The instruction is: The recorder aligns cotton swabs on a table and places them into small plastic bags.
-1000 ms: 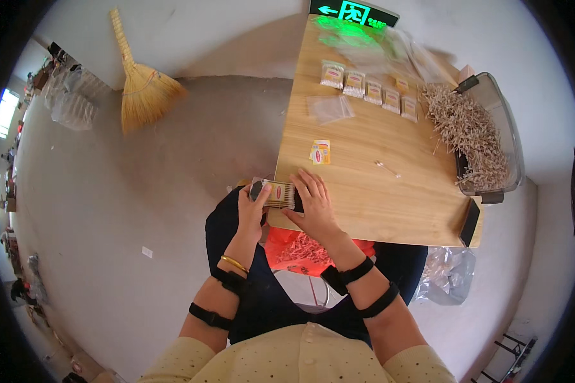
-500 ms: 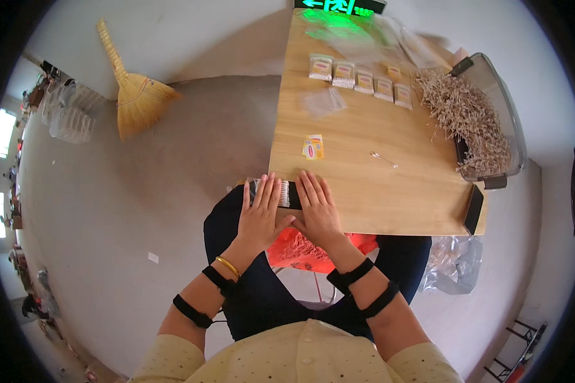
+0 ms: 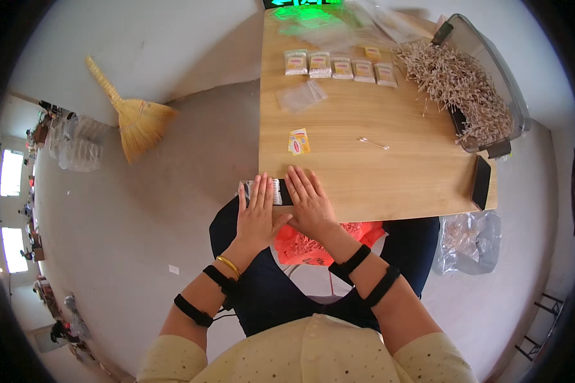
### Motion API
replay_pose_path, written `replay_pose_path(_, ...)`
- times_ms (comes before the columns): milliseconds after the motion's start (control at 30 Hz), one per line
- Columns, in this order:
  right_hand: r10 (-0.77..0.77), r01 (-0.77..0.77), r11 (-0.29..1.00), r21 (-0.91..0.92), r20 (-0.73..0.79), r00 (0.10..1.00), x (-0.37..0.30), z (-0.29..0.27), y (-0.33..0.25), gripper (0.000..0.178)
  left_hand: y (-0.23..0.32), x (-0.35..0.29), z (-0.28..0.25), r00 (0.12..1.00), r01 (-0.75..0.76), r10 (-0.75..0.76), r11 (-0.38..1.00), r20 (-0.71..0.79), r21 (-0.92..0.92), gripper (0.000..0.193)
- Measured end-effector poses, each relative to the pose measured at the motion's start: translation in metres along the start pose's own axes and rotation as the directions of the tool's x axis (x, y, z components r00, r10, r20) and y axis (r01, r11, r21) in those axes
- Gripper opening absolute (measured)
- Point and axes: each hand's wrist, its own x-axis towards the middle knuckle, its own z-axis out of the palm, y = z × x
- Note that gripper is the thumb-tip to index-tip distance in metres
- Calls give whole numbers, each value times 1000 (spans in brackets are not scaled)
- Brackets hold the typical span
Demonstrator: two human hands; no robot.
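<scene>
At the table's near left corner my left hand (image 3: pixel 257 207) lies flat with its fingers stretched over a clear bag of cotton swabs (image 3: pixel 276 191). The white swabs show in a row between my two hands, and the rest of the bag is mostly covered. My right hand (image 3: pixel 310 203) rests flat beside it, fingers extended, partly over a black flat piece (image 3: pixel 285 192). Neither hand is wrapped around anything. Beyond them are small yellow and white cards (image 3: pixel 298 142), and a couple of loose cotton swabs (image 3: pixel 373 143) lie farther right.
Several filled swab packs (image 3: pixel 319 64) stand in a row behind flat clear bags (image 3: pixel 302 96). A tipped grey bin (image 3: pixel 492 57) spills a heap of swabs (image 3: pixel 457 89). A black phone-like slab (image 3: pixel 481 182) sits at the right edge. A straw broom (image 3: pixel 140 124) leans on the wall.
The view has shifted, so the table and its things sit farther left and higher in the picture. My hands stay flat on the bag and black piece, with little visible change.
</scene>
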Motion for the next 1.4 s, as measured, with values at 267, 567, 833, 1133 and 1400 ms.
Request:
replay_pose_path(267,2,1,996,-87,25,1000,-1,-5,0,100,1,0,3,999,-21,21,1000,35,3,94)
replay_pose_path(567,-54,63,989,136,-70,996,-2,-1,22,92,8,-2,5,999,34,-31,996,38,-84,92)
replay_pose_path(833,418,-227,866,446,-395,818,-51,-37,128,39,16,8,-12,993,93,-106,977,-60,-194,85)
replay_pose_path(1133,612,-462,789,406,-447,652,-21,-29,190,30,111,94,-27,986,-153,118,925,-121,-349,82)
replay_pose_path(1400,503,-340,848,405,-418,757,-22,-26,188,12,149,143,21,968,-246,218,910,-121,-334,83)
